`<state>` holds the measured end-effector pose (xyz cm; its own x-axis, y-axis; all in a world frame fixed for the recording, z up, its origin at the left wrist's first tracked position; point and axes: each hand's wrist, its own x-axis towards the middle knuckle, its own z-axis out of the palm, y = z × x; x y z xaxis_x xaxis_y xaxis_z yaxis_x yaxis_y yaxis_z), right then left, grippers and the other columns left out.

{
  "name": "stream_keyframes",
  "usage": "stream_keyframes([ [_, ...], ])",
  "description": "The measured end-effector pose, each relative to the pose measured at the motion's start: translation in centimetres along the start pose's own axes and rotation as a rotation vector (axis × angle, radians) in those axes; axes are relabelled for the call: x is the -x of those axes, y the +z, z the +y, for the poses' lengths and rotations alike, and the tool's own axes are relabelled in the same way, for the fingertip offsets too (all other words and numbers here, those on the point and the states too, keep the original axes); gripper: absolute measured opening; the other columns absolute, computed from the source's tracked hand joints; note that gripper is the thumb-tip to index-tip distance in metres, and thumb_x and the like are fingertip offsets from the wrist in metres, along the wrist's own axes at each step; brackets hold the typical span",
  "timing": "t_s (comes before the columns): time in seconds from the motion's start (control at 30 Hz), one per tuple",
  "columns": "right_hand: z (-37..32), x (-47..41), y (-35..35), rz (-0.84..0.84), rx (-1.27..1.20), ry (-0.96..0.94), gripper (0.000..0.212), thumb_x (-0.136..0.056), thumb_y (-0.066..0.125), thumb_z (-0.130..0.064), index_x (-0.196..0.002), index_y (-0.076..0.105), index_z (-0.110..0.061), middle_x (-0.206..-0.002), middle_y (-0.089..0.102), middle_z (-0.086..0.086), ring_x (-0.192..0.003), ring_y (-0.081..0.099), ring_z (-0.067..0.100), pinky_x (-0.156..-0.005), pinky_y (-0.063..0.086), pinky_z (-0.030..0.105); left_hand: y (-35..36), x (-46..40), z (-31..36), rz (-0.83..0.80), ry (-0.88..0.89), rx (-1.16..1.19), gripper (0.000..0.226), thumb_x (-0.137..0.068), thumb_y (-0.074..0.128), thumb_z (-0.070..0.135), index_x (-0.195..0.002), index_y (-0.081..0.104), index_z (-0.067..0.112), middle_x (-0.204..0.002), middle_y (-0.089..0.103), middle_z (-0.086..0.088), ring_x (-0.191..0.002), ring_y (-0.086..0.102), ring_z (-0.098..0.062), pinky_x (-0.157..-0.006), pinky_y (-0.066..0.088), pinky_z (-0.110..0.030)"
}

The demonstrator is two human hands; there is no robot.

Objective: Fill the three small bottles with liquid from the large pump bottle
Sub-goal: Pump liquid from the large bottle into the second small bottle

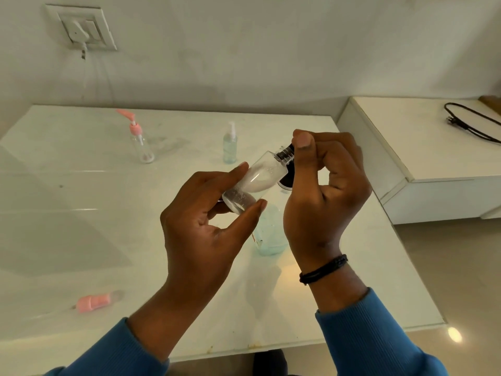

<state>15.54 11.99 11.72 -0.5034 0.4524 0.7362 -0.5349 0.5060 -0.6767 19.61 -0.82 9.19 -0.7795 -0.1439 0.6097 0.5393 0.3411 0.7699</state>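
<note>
My left hand [202,221] pinches the tilted clear small bottle [256,181] between thumb and fingers. My right hand [325,191] is closed on its black cap [286,153]. The blue-tinted large bottle [271,234] stands just below my hands.

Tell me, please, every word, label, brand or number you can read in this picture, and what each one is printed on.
None can be read.
The clear bottle held in the left hand and right hand shows no print.
The pink pump bottle, blue-tinted spray bottle, pink cap and wall socket show no legible marks.
</note>
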Motion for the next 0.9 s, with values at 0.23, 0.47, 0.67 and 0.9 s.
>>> stream_keyframes([
  [0.23,0.54,0.37,0.13,0.006,-0.023,0.017,0.021,-0.098,0.063,-0.008,-0.077,0.069,-0.008,-0.082,0.064,-0.004,-0.073,0.06,0.029,-0.06,0.046,0.052,-0.09,-0.11,0.1,-0.012,-0.008,-0.014,0.045,-0.082,0.084,0.021,-0.124,0.068,0.013,-0.111,0.067,0.007,-0.104,0.067,-0.003,-0.084,0.055,-0.013],
  [0.47,0.57,0.2,-0.01,0.007,-0.023,-0.001,0.02,-0.098,0.062,-0.009,-0.08,0.069,-0.008,-0.083,0.064,-0.004,-0.074,0.06,0.028,-0.062,0.048,0.05,-0.05,-0.14,-0.01,-0.012,0.015,-0.03,0.045,-0.083,0.086,0.02,-0.124,0.069,0.01,-0.112,0.068,0.003,-0.103,0.068,-0.007,-0.083,0.057,-0.016],
  [0.67,0.59,0.07,-0.02,-0.002,-0.033,0.008,0.022,-0.098,0.063,-0.008,-0.077,0.069,-0.008,-0.081,0.064,-0.004,-0.074,0.06,0.03,-0.063,0.046,0.053,-0.11,-0.18,0.11,-0.011,-0.001,-0.01,0.046,-0.082,0.084,0.021,-0.124,0.068,0.012,-0.113,0.068,0.006,-0.106,0.067,-0.003,-0.083,0.056,-0.014],
  [0.9,0.65,0.32,0.08,0.0,-0.05,0.015,0.02,-0.098,0.062,-0.006,-0.08,0.069,-0.011,-0.083,0.064,-0.007,-0.075,0.061,0.025,-0.063,0.049,0.051,-0.07,-0.06,-0.06,-0.015,0.008,-0.034,0.045,-0.082,0.085,0.02,-0.123,0.069,0.008,-0.111,0.069,0.0,-0.103,0.069,-0.011,-0.082,0.058,-0.016],
])
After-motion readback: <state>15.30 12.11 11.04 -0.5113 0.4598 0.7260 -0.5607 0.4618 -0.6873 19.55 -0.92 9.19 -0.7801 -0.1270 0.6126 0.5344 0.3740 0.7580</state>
